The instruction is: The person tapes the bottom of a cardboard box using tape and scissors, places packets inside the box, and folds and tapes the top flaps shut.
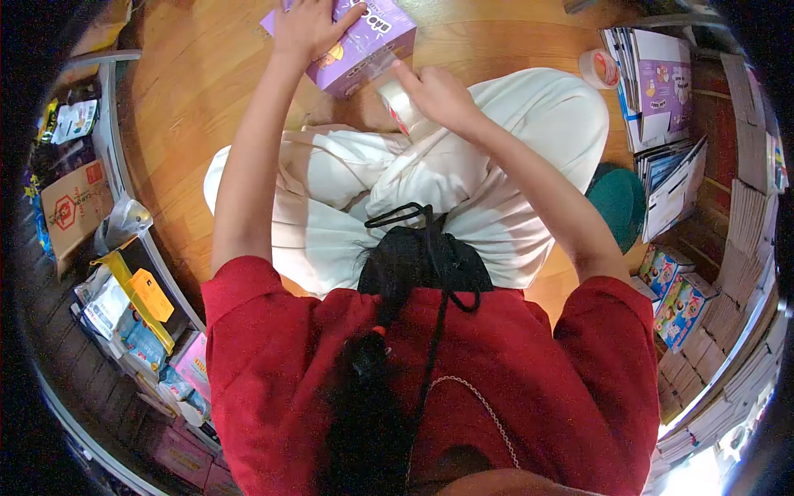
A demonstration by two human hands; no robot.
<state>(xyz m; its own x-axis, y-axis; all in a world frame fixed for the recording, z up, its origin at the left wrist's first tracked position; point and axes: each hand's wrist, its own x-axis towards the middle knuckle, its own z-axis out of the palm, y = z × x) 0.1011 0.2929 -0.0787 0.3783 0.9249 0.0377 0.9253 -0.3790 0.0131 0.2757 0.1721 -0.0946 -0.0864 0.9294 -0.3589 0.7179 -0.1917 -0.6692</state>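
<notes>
A purple printed box sits on the wooden floor in front of my crossed legs. My left hand lies on top of it with thumb and fingers spread, pressing against its upper face. Beside the box's near right corner, my right hand is closed around a roll of clear tape. A strip of clear tape shows on the box's edge by my right fingertips. The right hand partly covers the roll.
Another tape roll lies on the floor at right, beside an open-topped purple and white box and stacked envelopes. A green round object is near my right knee. Shelves with a cardboard box and packets line the left.
</notes>
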